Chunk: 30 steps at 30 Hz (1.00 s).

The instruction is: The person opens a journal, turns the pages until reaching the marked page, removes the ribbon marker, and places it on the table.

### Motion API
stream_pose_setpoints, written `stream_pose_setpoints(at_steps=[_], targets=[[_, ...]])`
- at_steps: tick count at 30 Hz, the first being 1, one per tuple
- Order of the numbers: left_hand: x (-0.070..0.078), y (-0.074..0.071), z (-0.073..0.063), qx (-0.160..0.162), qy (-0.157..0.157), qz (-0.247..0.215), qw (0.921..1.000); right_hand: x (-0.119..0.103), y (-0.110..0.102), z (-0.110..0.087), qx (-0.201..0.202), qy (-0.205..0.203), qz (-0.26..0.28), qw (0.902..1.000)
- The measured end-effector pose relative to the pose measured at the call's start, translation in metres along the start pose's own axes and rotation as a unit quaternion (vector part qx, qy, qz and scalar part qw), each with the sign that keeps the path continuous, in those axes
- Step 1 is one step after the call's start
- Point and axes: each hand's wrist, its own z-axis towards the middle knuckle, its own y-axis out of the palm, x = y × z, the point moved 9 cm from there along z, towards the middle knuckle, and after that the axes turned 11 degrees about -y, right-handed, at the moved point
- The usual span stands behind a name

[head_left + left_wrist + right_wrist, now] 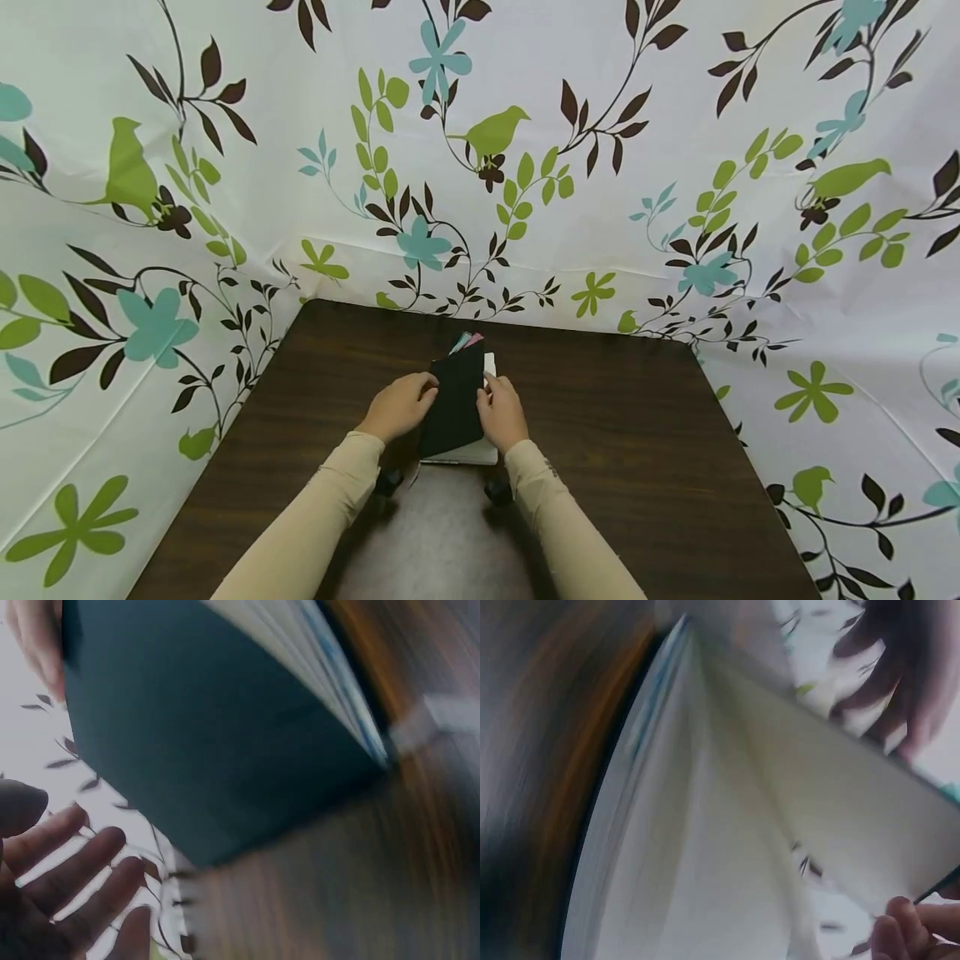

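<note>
The right hand [504, 414] pinches the edge of the raised dark cover [453, 400] of a notebook [472, 454]; the left hand [401, 406], fingers spread, is beside it. The notebook rests on the brown worktop [615, 433], nearer its far edge, coloured tabs [474, 339] protruding.

A screened-off desk space, in what building cannot be told: a creased, bird-patterned sheet [480, 196] hangs along the far and side edges of a wood-grain table [622, 433].
</note>
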Motion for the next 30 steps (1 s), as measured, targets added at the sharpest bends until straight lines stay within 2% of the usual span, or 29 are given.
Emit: stream_pose_setpoints(at_steps=[2,5,8,11,14,15,17,18,20,21,22,24,25,27,28,30], targets=[[0.009,0.002,0.0,-0.02,-0.006,-0.05,0.9985,-0.01,0.002,0.0,0.007,-0.004,0.059,0.9982],[0.016,0.003,0.0,-0.046,-0.021,-0.129,0.9903,-0.026,0.008,-0.004,0.005,-0.012,0.141,0.9899],[0.02,0.002,-0.001,-0.07,-0.036,-0.175,0.9814,-0.043,0.021,-0.011,-0.03,-0.028,0.174,0.9838],[0.018,0.0,0.001,-0.085,-0.05,-0.175,0.9796,-0.057,0.034,-0.019,-0.083,-0.065,0.119,0.9873],[0.011,-0.007,0.003,-0.083,-0.056,-0.146,0.9842,-0.067,0.041,-0.026,-0.105,-0.137,-0.005,0.9849],[0.008,-0.012,0.004,-0.077,-0.053,-0.133,0.9866,-0.069,0.041,-0.028,-0.097,-0.161,-0.051,0.9809],[0.0,-0.021,0.003,-0.059,-0.049,-0.102,0.9919,-0.071,0.037,-0.031,-0.055,-0.199,-0.128,0.9701],[-0.005,-0.026,0.002,-0.049,-0.048,-0.084,0.9941,-0.069,0.034,-0.033,-0.028,-0.207,-0.155,0.9655],[-0.014,-0.035,-0.002,-0.025,-0.047,-0.05,0.9973,-0.062,0.028,-0.037,0.022,-0.191,-0.169,0.9667],[-0.018,-0.038,-0.004,-0.013,-0.046,-0.034,0.9983,-0.056,0.024,-0.04,0.043,-0.168,-0.154,0.9726],[-0.021,-0.041,-0.006,-0.005,-0.043,-0.023,0.9988,-0.049,0.022,-0.042,0.061,-0.141,-0.116,0.9813],[-0.027,-0.041,-0.009,0.005,-0.037,-0.019,0.9991,-0.037,0.021,-0.047,0.082,-0.076,0.005,0.9937],[-0.028,-0.04,-0.011,0.008,-0.029,-0.024,0.9993,-0.031,0.024,-0.05,0.085,-0.044,0.071,0.9929],[-0.032,-0.036,-0.012,0.008,-0.024,-0.05,0.9984,-0.027,0.033,-0.053,0.074,0.0,0.183,0.9803],[-0.035,-0.034,-0.013,0.009,-0.027,-0.068,0.9973,-0.029,0.041,-0.053,0.051,0.011,0.216,0.9749],[-0.042,-0.031,-0.014,0.008,-0.047,-0.111,0.9927,-0.038,0.061,-0.053,-0.022,0.009,0.231,0.9727]])
